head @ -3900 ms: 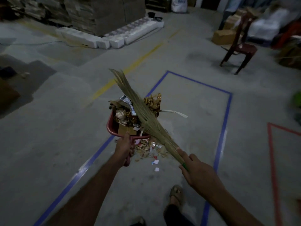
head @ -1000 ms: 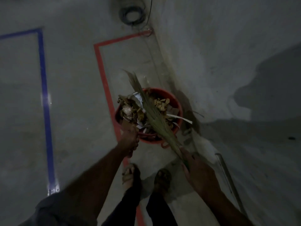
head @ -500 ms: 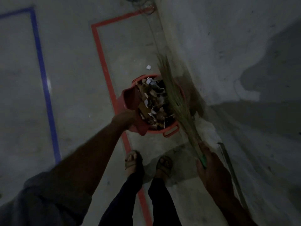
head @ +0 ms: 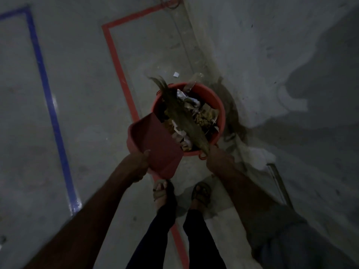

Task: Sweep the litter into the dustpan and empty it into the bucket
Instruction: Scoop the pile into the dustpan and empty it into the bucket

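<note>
A red bucket [head: 217,102] stands on the concrete floor beside the wall, holding mixed litter [head: 200,115] of paper and dry scraps. My left hand [head: 138,165] grips the red dustpan [head: 155,140], tilted with its open edge over the bucket's near-left rim; its inside looks bare. My right hand [head: 215,159] holds the grass broom [head: 180,113] by its handle, and the bristles lie across the top of the bucket, tips reaching past the far rim.
A small white scrap [head: 176,74] lies on the floor beyond the bucket. Red floor tape [head: 116,61] runs left of the bucket and between my sandalled feet [head: 201,193]. Blue tape [head: 48,94] lies further left. The wall [head: 272,55] rises on the right, with a metal bar [head: 279,183] at its foot.
The dustpan has tipped further and its litter has dropped into the bucket. The broom has swung from the bucket's right side across its top. Both hands have moved closer to the bucket.
</note>
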### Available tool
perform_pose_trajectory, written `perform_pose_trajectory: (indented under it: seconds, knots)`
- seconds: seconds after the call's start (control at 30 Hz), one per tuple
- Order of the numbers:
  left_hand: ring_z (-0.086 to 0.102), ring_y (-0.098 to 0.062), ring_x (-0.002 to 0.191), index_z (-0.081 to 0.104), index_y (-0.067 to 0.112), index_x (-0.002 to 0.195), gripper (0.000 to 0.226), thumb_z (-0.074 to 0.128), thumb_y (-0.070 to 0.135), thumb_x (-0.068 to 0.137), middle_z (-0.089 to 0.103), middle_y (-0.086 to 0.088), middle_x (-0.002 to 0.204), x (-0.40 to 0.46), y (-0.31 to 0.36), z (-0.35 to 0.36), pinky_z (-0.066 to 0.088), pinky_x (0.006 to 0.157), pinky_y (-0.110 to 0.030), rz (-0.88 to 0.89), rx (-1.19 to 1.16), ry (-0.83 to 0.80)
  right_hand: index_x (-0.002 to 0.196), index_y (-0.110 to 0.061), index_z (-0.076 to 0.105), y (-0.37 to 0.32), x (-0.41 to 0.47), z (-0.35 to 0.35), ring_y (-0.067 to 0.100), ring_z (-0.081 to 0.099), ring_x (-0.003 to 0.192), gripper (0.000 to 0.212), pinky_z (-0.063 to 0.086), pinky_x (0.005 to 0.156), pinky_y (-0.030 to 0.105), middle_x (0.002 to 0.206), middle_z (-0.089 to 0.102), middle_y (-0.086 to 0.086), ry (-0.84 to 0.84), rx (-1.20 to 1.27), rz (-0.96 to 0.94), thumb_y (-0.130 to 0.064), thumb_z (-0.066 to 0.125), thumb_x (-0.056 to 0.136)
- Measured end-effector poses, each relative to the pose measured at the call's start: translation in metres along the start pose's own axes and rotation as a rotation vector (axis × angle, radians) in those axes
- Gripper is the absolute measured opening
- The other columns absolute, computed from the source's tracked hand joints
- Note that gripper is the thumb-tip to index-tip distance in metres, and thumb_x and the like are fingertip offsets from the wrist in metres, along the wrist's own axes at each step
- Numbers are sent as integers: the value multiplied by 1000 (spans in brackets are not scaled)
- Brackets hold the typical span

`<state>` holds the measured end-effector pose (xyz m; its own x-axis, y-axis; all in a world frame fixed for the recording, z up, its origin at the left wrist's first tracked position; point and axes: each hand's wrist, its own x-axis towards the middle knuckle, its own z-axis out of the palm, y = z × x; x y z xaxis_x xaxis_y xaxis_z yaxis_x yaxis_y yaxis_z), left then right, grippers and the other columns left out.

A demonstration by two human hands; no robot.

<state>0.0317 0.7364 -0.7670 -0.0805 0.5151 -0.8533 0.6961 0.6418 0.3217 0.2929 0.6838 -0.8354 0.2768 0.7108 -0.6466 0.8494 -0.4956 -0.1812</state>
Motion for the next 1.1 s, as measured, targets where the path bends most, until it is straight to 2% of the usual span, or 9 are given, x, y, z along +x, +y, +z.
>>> perform_pose_trajectory:
  seconds: [0.17,0.3,0.43,0.53,0.6,0.7,0.8,0.97,1.1]
  knots:
    - [37,-15,39,46,10,73,55,31,55,103,46,-7,60,9,-10,2,29,39,-19,20,-49,9,141,-12,44,15,-8,0,33,60,112,44,39,79,29,127,60,15,-170,31,4,-18,49,98]
    - [38,-17,45,48,10,76,55,31,56,103,46,-8,61,1,-13,-7,30,43,-21,-21,-117,1,134,-22,50,39,-60,-18,26,64,98,42,37,70,28,111,65,5,-66,111,-129,-29,62,94]
    - [37,-16,46,49,9,81,54,33,55,103,45,-8,63,-15,-19,-19,28,45,-21,-19,-207,-41,135,-35,46,55,-129,-43,18,61,101,44,39,76,26,115,61,-6,31,246,-135,-36,60,94]
    - [36,-15,43,50,8,80,54,33,55,103,46,-8,63,-36,-24,-26,28,43,-21,23,-231,-50,144,-45,35,63,-164,-52,22,65,105,58,51,79,34,124,62,-5,65,248,-112,-49,53,89]
    - [35,-15,42,50,8,81,54,33,54,103,46,-8,62,-55,-24,-31,27,44,-22,51,-255,-42,146,-44,34,58,-189,-61,21,65,103,59,54,80,37,124,63,-3,99,271,-133,-47,53,90]
    - [36,-15,42,51,9,82,53,33,55,102,46,-7,61,-88,-23,-39,28,45,-22,66,-281,-31,146,-35,39,43,-227,-78,16,62,103,55,46,79,27,123,63,-3,184,282,-179,-31,61,95]
    - [32,-13,40,49,11,79,51,34,54,103,42,-2,53,-123,-26,-46,24,44,-20,52,-369,-7,146,-34,41,28,-262,-89,11,57,114,54,44,90,25,132,57,-9,247,338,-266,-28,62,96]
    - [27,-11,38,50,9,79,53,32,53,104,38,1,48,-181,-33,-56,19,44,-17,11,-562,-3,149,-32,41,17,-302,-90,11,50,131,55,46,104,34,146,48,-11,286,317,-398,-51,51,98]
    - [25,-10,36,51,7,77,55,32,50,105,35,1,48,-227,-34,-63,19,44,-16,20,-719,37,152,-38,35,12,-320,-99,7,50,128,58,41,96,19,146,46,-18,242,310,-523,-58,43,97]
